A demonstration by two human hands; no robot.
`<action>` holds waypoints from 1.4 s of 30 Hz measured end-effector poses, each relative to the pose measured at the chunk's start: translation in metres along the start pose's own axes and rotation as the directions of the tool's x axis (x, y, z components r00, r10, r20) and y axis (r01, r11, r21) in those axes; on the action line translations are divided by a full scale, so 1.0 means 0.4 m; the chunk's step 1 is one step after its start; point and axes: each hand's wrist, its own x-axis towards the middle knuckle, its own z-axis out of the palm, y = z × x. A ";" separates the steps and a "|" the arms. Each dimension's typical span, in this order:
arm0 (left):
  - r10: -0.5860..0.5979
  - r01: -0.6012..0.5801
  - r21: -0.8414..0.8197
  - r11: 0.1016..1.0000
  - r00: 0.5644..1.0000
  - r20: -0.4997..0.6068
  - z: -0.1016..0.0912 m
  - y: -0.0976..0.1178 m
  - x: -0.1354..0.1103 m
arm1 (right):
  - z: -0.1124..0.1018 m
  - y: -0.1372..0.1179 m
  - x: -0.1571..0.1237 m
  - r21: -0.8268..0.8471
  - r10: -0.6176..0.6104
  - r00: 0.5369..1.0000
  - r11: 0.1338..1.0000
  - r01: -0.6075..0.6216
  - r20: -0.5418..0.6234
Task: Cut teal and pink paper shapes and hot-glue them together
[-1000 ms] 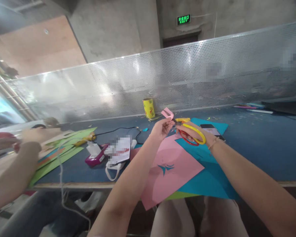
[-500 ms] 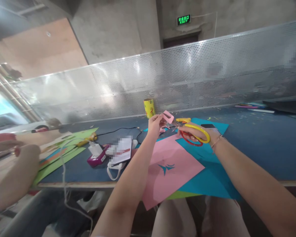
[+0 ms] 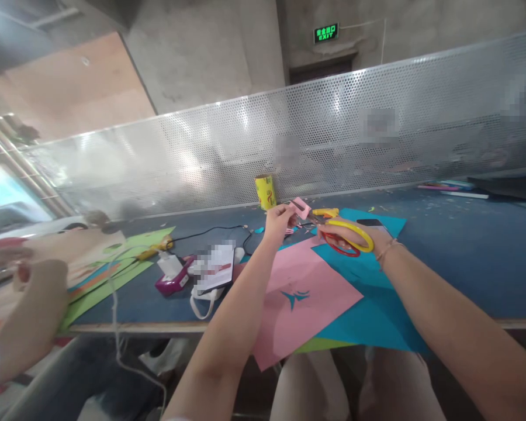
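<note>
Between the fingers of my left hand (image 3: 281, 219) is pinched a small pink paper piece (image 3: 304, 206) with a dark opening in it. My right hand (image 3: 337, 234) is closed around the yellow and red handles of a pair of scissors (image 3: 360, 235). The scissor blades point left, close to the paper's lower edge; whether they touch it I cannot make out. Below both hands lies a pink sheet (image 3: 319, 292) with a teal shape on it, partly over a blue sheet (image 3: 377, 321). A phone (image 3: 370, 223) sits behind my right wrist.
A yellow roll (image 3: 265, 192) stands near the perforated metal screen (image 3: 228, 146). To the left are a tablet-like device (image 3: 219, 269), a purple power strip (image 3: 175, 282) and cables. Further left, a person's arm (image 3: 44, 292) rests by green sheets (image 3: 100, 298). Pens (image 3: 447, 190) lie far right.
The small pink piece has turned slightly in my left hand, and that hand has shifted a little right. The other person's arm on the left has moved slightly.
</note>
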 end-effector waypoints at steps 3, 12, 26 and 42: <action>0.014 -0.014 0.030 0.999 1.000 0.000 0.001 0.007 -0.005 | 0.007 -0.004 0.001 -0.013 0.001 1.000 1.000 -0.001 0.000; -0.050 0.050 -0.005 0.999 0.999 0.000 0.003 0.015 -0.008 | 0.017 -0.024 -0.008 -0.065 -0.016 0.999 0.998 0.014 -0.041; -0.152 0.150 -0.151 0.977 0.988 -0.003 0.011 0.016 -0.008 | 0.023 -0.039 -0.014 -0.069 0.001 0.999 0.998 -0.004 -0.041; -0.247 0.236 -0.273 0.932 0.969 -0.006 0.051 0.017 -0.031 | 0.036 -0.037 -0.018 -0.026 -0.099 0.992 0.995 0.098 -0.074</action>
